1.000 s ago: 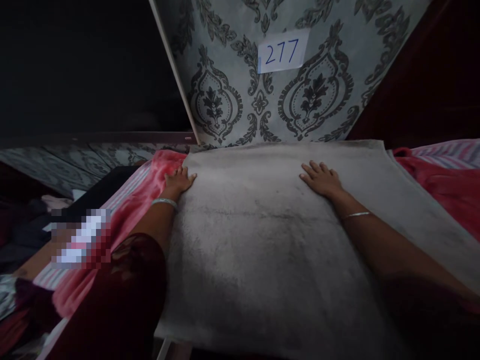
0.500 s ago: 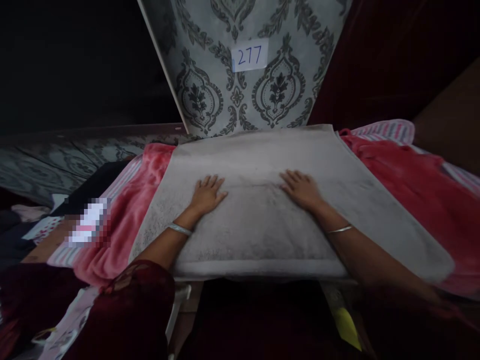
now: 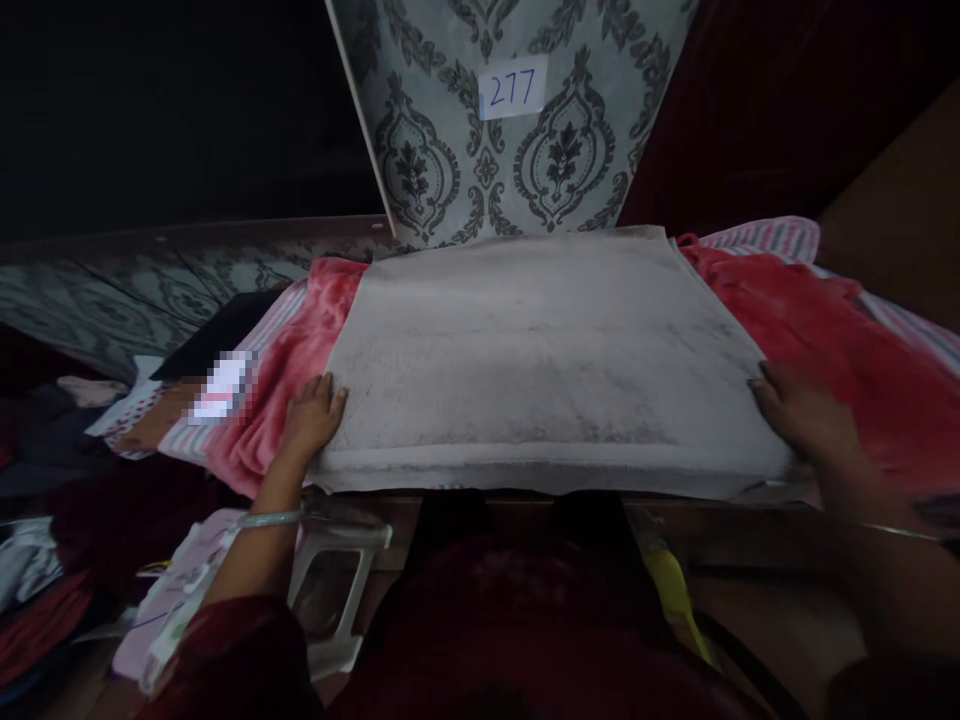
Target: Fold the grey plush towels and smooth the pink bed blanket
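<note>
A light grey cloth (image 3: 525,350) with darker smudges lies spread over a red plush blanket (image 3: 810,310), its front edge hanging slightly at the table's near side. At the cloth's left edge rests my left hand (image 3: 311,415), fingers stretched forward and thumb apart, touching cloth and blanket. My right hand (image 3: 806,410) lies across the right edge, its fingers extended onto the cloth; part of it is dim. Neither hand visibly lifts the fabric.
Behind the cloth is a patterned wall with a paper label (image 3: 513,87) reading 277. A dark screen (image 3: 187,110) stands at the left. Below left are a white plastic stool (image 3: 352,600) and piled clothes (image 3: 45,610). A yellow object (image 3: 675,595) sits below right.
Both hands have moved apart from the middle of the cloth to its left and right edges, and nearer to me. The crease in the middle looks flatter. The view has tilted down slightly.
</note>
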A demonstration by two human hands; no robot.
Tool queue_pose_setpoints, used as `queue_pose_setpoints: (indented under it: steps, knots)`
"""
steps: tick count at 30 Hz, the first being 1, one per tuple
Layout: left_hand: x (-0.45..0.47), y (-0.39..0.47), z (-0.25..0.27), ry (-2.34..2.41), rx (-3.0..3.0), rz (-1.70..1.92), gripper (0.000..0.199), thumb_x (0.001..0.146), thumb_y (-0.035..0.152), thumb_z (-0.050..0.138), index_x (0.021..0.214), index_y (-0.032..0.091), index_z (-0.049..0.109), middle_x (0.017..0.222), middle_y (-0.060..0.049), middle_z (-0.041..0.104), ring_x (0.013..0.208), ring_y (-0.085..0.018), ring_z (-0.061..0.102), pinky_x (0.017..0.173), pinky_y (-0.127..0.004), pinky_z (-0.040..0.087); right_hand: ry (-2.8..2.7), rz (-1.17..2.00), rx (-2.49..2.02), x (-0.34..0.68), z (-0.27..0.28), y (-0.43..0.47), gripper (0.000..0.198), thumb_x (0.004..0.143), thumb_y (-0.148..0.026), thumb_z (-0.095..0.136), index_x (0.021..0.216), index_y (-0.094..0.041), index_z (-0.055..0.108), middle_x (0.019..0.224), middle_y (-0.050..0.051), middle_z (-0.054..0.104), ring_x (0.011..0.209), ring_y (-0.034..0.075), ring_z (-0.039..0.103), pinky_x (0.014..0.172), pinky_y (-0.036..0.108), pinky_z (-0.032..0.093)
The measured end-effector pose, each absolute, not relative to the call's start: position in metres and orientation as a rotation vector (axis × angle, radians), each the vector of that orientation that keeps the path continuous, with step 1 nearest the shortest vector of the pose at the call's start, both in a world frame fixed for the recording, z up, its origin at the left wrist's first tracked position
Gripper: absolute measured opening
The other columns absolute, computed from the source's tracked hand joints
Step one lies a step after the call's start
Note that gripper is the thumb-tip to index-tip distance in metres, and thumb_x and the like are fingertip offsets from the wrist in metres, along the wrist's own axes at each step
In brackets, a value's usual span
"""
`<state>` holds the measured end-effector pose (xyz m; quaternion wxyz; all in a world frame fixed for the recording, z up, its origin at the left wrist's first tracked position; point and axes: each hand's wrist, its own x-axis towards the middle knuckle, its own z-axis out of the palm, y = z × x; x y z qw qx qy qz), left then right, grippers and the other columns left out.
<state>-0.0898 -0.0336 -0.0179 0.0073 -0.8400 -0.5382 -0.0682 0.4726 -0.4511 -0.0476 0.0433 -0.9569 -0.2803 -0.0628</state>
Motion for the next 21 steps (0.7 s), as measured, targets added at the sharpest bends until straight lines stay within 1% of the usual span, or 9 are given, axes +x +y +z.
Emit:
queue_pose_setpoints:
  steps: [2,5,6,8,11,14,17,21]
  knots:
    - [-0.096,-0.047,-0.018,-1.653,-2.614,-0.312,0.064,0.099,0.037,0.027,0.146,0.002,0.053,0.148,-0.023,0.057,0.139,-0.033,0.050,0.118,-0.046,0.039,-0.769,-0.223,-2.905,0.457,-0.040,-0.450,0.076,0.102,-0.050,0.014,0.147,-0.007,0.057,0.141,0.029,0.058,0.133,0.044,0.049,0.101,0.057,0.044]
    - [-0.101,-0.060,-0.018,-1.722,-2.541,-0.466,0.060,0.098,0.034,0.030,0.139,0.005,0.062,0.131,-0.021,0.067,0.128,-0.034,0.058,0.114,-0.049,0.043,-0.728,-0.378,-2.888,0.445,-0.034,-0.448,0.070,0.102,-0.049,0.021,0.142,-0.010,0.062,0.132,0.032,0.062,0.131,0.047,0.047,0.097,0.062,0.042]
    - [-0.102,-0.063,-0.018,-1.782,-2.506,-0.519,0.059,0.097,0.033,0.032,0.138,0.005,0.063,0.129,-0.022,0.068,0.126,-0.035,0.059,0.113,-0.050,0.044,-0.713,-0.407,-2.882,0.444,-0.033,-0.447,0.068,0.102,-0.049,0.025,0.142,-0.010,0.063,0.130,0.033,0.062,0.129,0.047,0.049,0.094,0.061,0.043]
    - [-0.101,-0.065,-0.019,-1.917,-2.443,-0.635,0.058,0.096,0.032,0.036,0.141,0.005,0.060,0.132,-0.022,0.067,0.126,-0.036,0.059,0.109,-0.050,0.047,-0.624,-0.430,-2.884,0.445,-0.034,-0.447,0.064,0.101,-0.047,0.030,0.140,-0.009,0.065,0.122,0.034,0.065,0.122,0.045,0.056,0.089,0.058,0.045]
    - [-0.098,-0.065,-0.017,-2.111,-2.364,-0.756,0.058,0.095,0.030,0.042,0.145,0.006,0.056,0.139,-0.022,0.064,0.128,-0.036,0.060,0.108,-0.049,0.048,-0.436,-0.379,-2.905,0.447,-0.036,-0.446,0.064,0.100,-0.044,0.036,0.133,0.000,0.068,0.113,0.037,0.067,0.113,0.045,0.062,0.084,0.053,0.047]
    - [-0.096,-0.063,-0.014,-2.255,-2.313,-0.764,0.053,0.094,0.030,0.045,0.140,0.008,0.062,0.131,-0.020,0.070,0.122,-0.037,0.064,0.103,-0.048,0.050,-0.326,-0.314,-2.884,0.450,-0.036,-0.446,0.063,0.098,-0.042,0.040,0.126,0.005,0.070,0.109,0.037,0.069,0.109,0.046,0.065,0.079,0.050,0.048]
    - [-0.096,-0.061,-0.009,-2.321,-2.281,-0.754,0.047,0.094,0.031,0.046,0.131,0.008,0.067,0.122,-0.021,0.073,0.116,-0.038,0.067,0.096,-0.047,0.052,-0.269,-0.287,-2.830,0.456,-0.036,-0.447,0.062,0.098,-0.041,0.040,0.124,0.005,0.072,0.105,0.038,0.069,0.105,0.047,0.066,0.074,0.049,0.048]
    - [-0.101,-0.056,-0.005,-2.317,-2.293,-0.766,0.042,0.091,0.030,0.050,0.121,0.010,0.071,0.113,-0.020,0.075,0.107,-0.036,0.069,0.086,-0.042,0.053,-0.285,-0.194,-2.775,0.482,-0.039,-0.450,0.060,0.096,-0.043,0.043,0.125,-0.002,0.074,0.098,0.034,0.072,0.095,0.043,0.068,0.067,0.046,0.049]
